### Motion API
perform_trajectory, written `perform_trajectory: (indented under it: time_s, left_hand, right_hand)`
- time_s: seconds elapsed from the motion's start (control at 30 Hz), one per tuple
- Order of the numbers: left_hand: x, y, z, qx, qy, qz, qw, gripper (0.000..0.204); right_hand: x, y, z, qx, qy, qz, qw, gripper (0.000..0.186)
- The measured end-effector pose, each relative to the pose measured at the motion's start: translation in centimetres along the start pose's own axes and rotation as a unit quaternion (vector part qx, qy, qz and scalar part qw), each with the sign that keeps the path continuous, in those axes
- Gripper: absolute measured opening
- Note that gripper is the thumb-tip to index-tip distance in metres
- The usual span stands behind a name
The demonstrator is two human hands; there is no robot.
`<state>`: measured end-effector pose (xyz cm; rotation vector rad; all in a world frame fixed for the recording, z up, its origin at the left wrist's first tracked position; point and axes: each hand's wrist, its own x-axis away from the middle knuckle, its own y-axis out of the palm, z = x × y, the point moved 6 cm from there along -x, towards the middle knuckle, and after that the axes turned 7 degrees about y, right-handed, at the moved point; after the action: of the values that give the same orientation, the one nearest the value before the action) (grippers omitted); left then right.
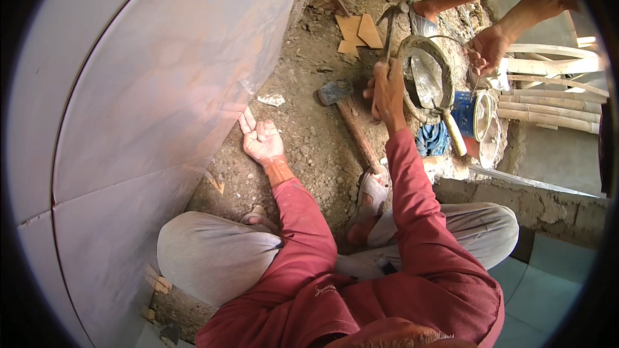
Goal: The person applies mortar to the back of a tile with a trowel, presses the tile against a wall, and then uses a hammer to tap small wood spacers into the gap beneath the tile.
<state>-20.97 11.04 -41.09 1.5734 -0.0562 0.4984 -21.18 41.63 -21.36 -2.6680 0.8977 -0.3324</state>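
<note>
My left hand (263,143) is palm up beside the lower edge of a large grey tile panel (161,84). Two of its fingers stretch out to that edge and the others curl; it holds nothing. In my right hand (389,93), closed round the shaft, a claw hammer (391,29) points away from me, its head at the far end. Just right of it stands a round bucket (407,51) of wet grey mortar (427,80). Another person's hand (488,48) is at the bucket's wire handle (448,38).
A mallet (335,93) with a wooden handle lies on the rubble ground between my arms. Beyond it are brown tile pieces (358,31). Right of the bucket are a blue container (471,115), a blue cloth (432,139) and bamboo poles (548,113). A low concrete ledge (516,201) runs at the right.
</note>
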Motion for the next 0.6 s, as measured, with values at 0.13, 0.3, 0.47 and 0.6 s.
perform_trajectory:
  time_s: [0.13,0.3,0.47,0.6]
  left_hand:
    - [0.6,0.3,-1.0,0.004,-0.004,0.029,1.000,0.076]
    - [0.2,-0.2,-0.8,0.012,-0.012,0.023,1.000,0.077]
    - [0.2,-0.3,-0.2,0.000,0.001,0.021,1.000,0.080]
    - [0.3,-0.3,-0.8,0.008,-0.003,0.025,1.000,0.083]
  right_hand:
    - [0.1,-0.4,1.8,-0.030,0.129,-0.085,0.988,0.023]
    - [-2.9,-0.3,0.5,-0.042,0.011,0.021,0.999,0.028]
    - [-6.8,-2.5,-2.8,0.004,-0.008,-0.011,1.000,0.027]
    - [-9.4,-1.8,0.1,0.033,-0.070,0.073,0.994,0.031]
